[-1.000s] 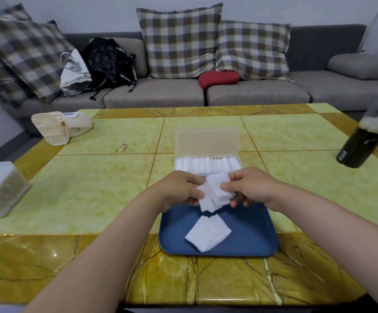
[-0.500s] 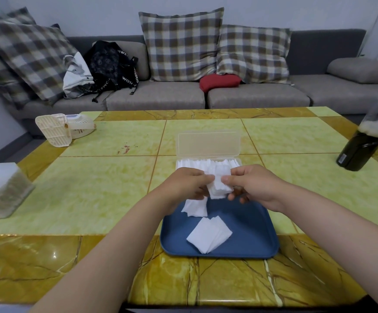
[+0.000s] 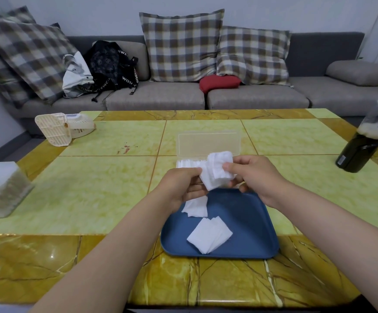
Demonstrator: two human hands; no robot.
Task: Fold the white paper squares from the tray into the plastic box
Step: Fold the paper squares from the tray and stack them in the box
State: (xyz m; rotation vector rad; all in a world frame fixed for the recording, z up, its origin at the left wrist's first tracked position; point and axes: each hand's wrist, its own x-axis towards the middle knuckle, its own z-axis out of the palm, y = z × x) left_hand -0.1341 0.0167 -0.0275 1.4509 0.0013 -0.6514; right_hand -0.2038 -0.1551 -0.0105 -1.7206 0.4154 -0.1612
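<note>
A blue tray [image 3: 249, 224] lies on the table in front of me. On it rest a small stack of white paper squares [image 3: 209, 234] and another loose square [image 3: 196, 206] below my left hand. Behind the tray stands a clear plastic box [image 3: 208, 143] with its lid up and a row of white folded squares [image 3: 189, 164] inside. My left hand [image 3: 181, 187] and my right hand [image 3: 251, 175] both pinch a bent white paper square [image 3: 217, 171] above the tray's far edge, just in front of the box.
A dark bottle [image 3: 362, 145] stands at the table's right edge. A cream plastic fan [image 3: 59, 128] lies at the far left, and a white-topped box [image 3: 2, 188] sits at the near left. A sofa with checked cushions runs behind the table.
Both hands have risen and shifted toward the box with the paper square, which is now bent over. One square dropped from the held bunch onto the tray.
</note>
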